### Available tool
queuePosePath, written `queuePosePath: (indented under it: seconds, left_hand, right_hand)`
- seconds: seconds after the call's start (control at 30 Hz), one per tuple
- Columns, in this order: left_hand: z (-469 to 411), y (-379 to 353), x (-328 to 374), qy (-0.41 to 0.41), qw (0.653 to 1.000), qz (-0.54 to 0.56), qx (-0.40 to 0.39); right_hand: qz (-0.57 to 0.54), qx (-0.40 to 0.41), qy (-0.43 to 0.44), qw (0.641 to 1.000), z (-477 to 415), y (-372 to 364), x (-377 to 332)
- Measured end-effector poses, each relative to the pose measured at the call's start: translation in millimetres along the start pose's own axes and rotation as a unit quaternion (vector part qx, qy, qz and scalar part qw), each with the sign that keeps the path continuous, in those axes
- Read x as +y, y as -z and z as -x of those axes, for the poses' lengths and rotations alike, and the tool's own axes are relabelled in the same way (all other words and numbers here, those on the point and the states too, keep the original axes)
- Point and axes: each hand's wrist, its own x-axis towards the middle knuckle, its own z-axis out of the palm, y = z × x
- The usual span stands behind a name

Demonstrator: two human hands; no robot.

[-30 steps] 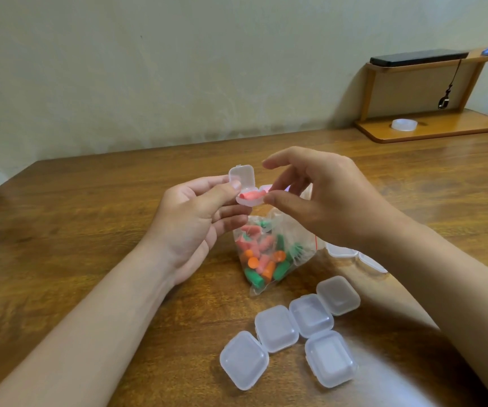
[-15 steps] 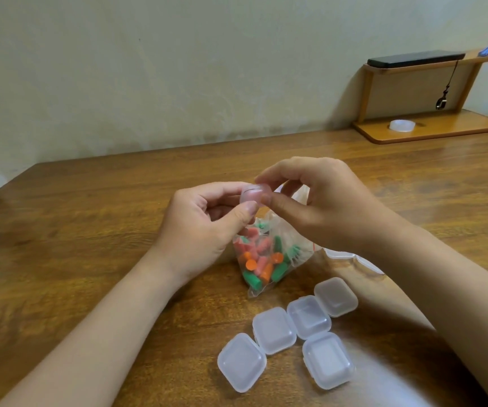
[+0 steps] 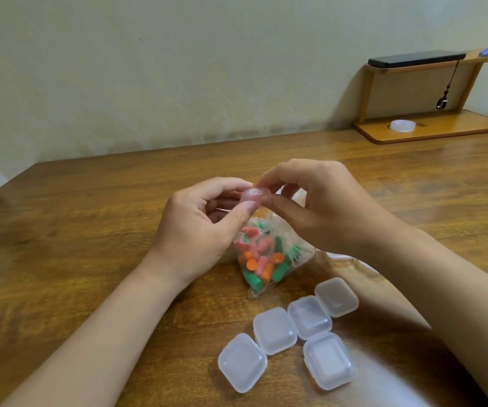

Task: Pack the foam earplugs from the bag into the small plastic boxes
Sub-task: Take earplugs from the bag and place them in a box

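Both hands hold one small clear plastic box with its lid down and pink showing through it, above the table. My left hand grips it from the left with thumb and fingers. My right hand pinches it from the right between thumb and forefinger. Below them lies a clear bag of pink, orange and green foam earplugs. Several closed small plastic boxes sit in a cluster nearer to me.
More clear boxes peek out behind my right wrist. A wooden desk shelf stands at the back right with a tape roll on its base and a dark flat device on top. The wall runs along the table's far edge.
A second ago the box stood open in my left hand with a pink earplug inside. The lid has since come down, and my right hand has closed in on the box.
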Motion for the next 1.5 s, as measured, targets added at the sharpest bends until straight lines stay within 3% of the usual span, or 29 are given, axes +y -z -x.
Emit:
queuePosePath:
  seconds: [0.23,0.37,0.43,0.53,0.67,0.97,1.5]
  left_hand:
    - [0.5,0.3,-0.9,-0.008,1.000,-0.010,-0.002]
    - [1.4,-1.4,-1.1,0.037,0.998,-0.036,0.019]
    - [1.7,-1.0,-1.6,0.045,0.996,-0.079,0.024]
    - [1.1,0.9,-5.8,-0.006,0.978,-0.210,-0.006]
    - [-0.2,4.4,-11.4,-0.017,0.954,-0.292,-0.068]
    - [-1.9,9.3,-9.4,0.007,0.943,-0.308,-0.130]
    - [-2.3,9.7,-7.4,0.020,0.942,-0.302,-0.145]
  right_hand:
    - [0.005,-0.001,-0.008,1.000,0.0,-1.4,1.0]
    - [0.011,0.016,-0.038,0.999,-1.0,-3.9,6.4]
    - [0.012,0.042,-0.069,0.997,-2.1,-5.6,13.2]
    - [0.026,0.067,-0.102,0.992,-3.8,-8.6,20.6]
    - [0.068,0.039,-0.131,0.988,-6.9,-17.9,23.0]
    - [0.099,-0.026,-0.171,0.980,-15.1,-36.8,20.8]
    - [0.129,-0.059,-0.191,0.971,-19.4,-44.1,18.2]
